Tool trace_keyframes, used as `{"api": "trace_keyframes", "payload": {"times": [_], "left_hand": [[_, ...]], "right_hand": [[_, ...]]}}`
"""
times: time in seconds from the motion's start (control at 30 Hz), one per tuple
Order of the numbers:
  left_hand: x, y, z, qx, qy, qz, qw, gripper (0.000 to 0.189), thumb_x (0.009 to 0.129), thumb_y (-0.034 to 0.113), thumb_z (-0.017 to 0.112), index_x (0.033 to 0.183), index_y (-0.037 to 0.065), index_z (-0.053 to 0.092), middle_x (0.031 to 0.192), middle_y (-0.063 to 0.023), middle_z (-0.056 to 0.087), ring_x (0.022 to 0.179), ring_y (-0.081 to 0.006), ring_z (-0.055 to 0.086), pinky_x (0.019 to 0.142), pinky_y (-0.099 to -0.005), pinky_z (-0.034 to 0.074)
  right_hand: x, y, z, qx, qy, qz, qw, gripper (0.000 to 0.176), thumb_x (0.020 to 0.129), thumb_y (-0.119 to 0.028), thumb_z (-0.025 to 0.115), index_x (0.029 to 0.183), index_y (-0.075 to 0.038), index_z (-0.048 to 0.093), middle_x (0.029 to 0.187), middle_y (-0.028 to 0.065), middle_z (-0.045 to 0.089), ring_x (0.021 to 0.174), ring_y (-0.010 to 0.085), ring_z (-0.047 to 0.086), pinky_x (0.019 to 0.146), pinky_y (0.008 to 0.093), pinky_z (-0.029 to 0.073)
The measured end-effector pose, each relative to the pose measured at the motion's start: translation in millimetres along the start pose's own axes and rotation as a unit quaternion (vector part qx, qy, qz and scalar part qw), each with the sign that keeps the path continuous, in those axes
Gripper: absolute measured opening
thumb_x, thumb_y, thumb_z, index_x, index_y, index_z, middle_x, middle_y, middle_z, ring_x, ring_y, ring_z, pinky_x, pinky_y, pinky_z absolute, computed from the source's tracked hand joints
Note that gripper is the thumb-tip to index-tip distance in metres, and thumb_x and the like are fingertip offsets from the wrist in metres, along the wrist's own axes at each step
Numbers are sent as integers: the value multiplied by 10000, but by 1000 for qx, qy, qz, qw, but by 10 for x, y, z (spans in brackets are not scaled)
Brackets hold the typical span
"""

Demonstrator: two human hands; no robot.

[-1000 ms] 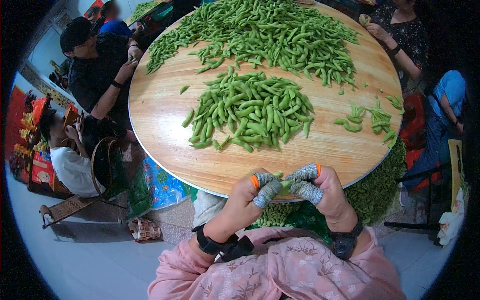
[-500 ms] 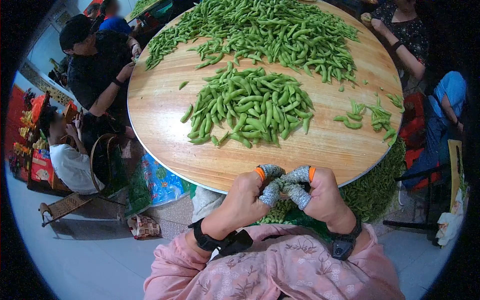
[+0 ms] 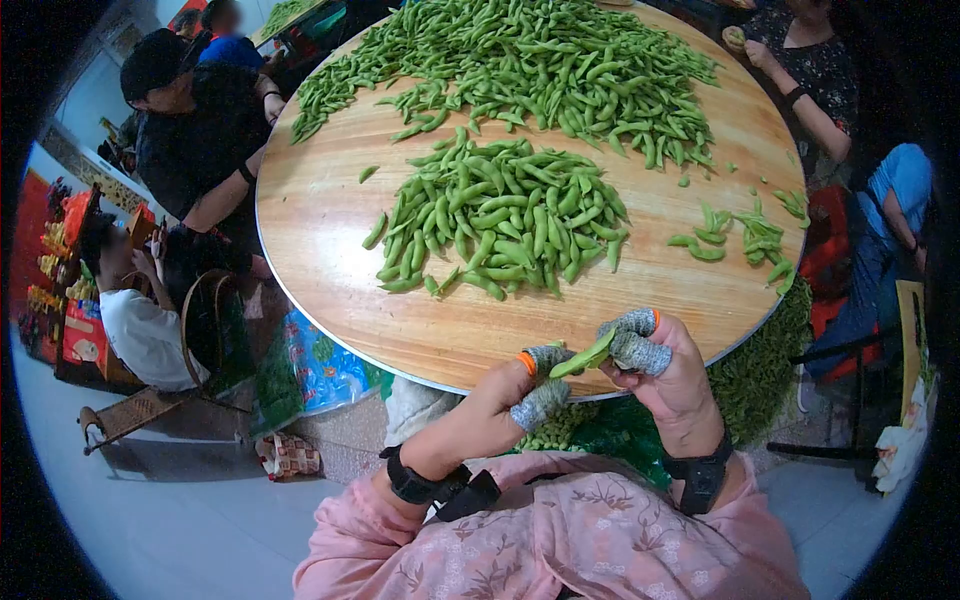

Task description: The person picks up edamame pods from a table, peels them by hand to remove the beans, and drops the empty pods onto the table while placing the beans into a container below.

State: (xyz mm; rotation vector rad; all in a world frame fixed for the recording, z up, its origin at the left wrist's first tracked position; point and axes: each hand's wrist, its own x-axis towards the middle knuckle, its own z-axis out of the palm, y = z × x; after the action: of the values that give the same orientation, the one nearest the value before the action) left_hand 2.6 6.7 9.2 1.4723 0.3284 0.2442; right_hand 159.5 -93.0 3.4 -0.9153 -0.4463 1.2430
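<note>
Over the near edge of a round wooden table (image 3: 440,335), my right hand (image 3: 665,370) pinches a green pod (image 3: 587,355) between finger and thumb, both in grey finger covers. My left hand (image 3: 505,395), also with covered finger and thumb, is just left of the pod's lower end. Its fingertips are close together, with a bit of green at them; whether they grip it is unclear. A small heap of pods (image 3: 500,215) lies on the table beyond my hands. Shelled-looking green beans (image 3: 548,428) show below the table edge, between my wrists.
A large heap of pods (image 3: 540,60) covers the table's far side. Several loose pods (image 3: 760,237) lie at the right. People sit around: one in a black cap (image 3: 205,130) at left, another in a dark patterned top (image 3: 815,80) at right. Many green pods or husks (image 3: 755,375) lie below the table.
My hands have moved apart slightly. My right hand has shifted up and right and turned, and a pod now shows in its fingers. The capped person's hands have moved.
</note>
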Motion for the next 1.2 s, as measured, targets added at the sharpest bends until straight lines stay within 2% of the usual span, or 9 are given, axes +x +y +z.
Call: {"api": "trace_keyframes", "payload": {"times": [0.13, 0.2, 0.33, 0.43, 0.5, 0.53, 0.6, 0.83, 1.2], "left_hand": [[17, -90, 10, 70, 31, 2, 997, 235, 786, 105, 503, 997, 6, 475, 799, -80, 540, 725, -157, 518, 636, -259, 408], [18, -54, 27, 257, 61, 17, 964, 222, 755, 111, 534, 949, 8, 505, 766, -150, 554, 684, -280, 546, 579, -296, 419], [26, -124, 52, 364, 126, 108, 916, 111, 781, 100, 495, 824, 0, 518, 585, -70, 480, 548, -162, 473, 534, -274, 403], [15, -136, 28, 285, 106, 67, 950, 150, 808, 163, 477, 782, 20, 515, 565, -23, 468, 511, -135, 445, 478, -255, 372], [-9, -174, -14, 31, 51, -20, 998, 240, 841, 260, 443, 739, 52, 506, 550, 15, 429, 466, -88, 372, 418, -219, 290], [-20, -168, -31, 31, 52, -21, 998, 240, 841, 260, 443, 739, 52, 506, 550, 15, 429, 466, -88, 372, 418, -219, 290], [-28, -147, -54, -214, 5, -156, 964, 211, 867, 234, 394, 812, 67, 511, 539, 55, 345, 450, -47, 311, 407, -189, 245], [3, -49, 20, -209, 17, -163, 964, 304, 855, 347, 398, 725, 89, 491, 564, 50, 369, 453, -45, 273, 409, -183, 203], [-25, -68, 13, -159, 13, -131, 979, 117, 820, 179, 469, 737, 99, 486, 600, 64, 386, 488, -31, 306, 430, -169, 214]], "right_hand": [[11, 9, -23, -18, -5, -5, 1000, 168, 744, -117, 564, 856, 7, 555, 668, 29, 545, 505, 37, 432, 428, 145, 314], [-12, -16, 41, -5, -4, 14, 1000, 180, 750, -120, 559, 879, 4, 545, 689, 27, 546, 522, 37, 438, 435, 143, 316], [-24, 48, 93, 37, -33, 60, 997, 218, 761, -126, 554, 940, -8, 520, 741, 14, 547, 564, 33, 451, 452, 140, 327], [-5, 129, 12, 5, -20, 46, 999, 199, 764, -129, 554, 926, -15, 534, 747, 9, 553, 574, 39, 469, 477, 142, 357], [-10, 143, -4, -10, -25, 35, 999, 190, 769, -129, 551, 922, -18, 540, 760, 6, 556, 601, 40, 483, 502, 148, 379], [-10, 146, -8, -25, -30, 24, 999, 183, 773, -130, 548, 918, -20, 545, 773, 3, 558, 627, 40, 497, 527, 153, 400], [-25, 100, 66, -50, -29, 30, 998, 168, 775, -123, 545, 905, -17, 550, 775, -3, 558, 651, 40, 503, 553, 159, 411], [-37, 102, 149, -53, -28, 21, 998, 140, 784, -73, 525, 904, -5, 549, 792, -4, 557, 702, 53, 517, 631, 185, 433], [-25, 163, 156, -118, -19, 19, 993, 117, 770, -6, 500, 874, 1, 554, 817, 19, 569, 753, 83, 530, 668, 219, 449]]}}
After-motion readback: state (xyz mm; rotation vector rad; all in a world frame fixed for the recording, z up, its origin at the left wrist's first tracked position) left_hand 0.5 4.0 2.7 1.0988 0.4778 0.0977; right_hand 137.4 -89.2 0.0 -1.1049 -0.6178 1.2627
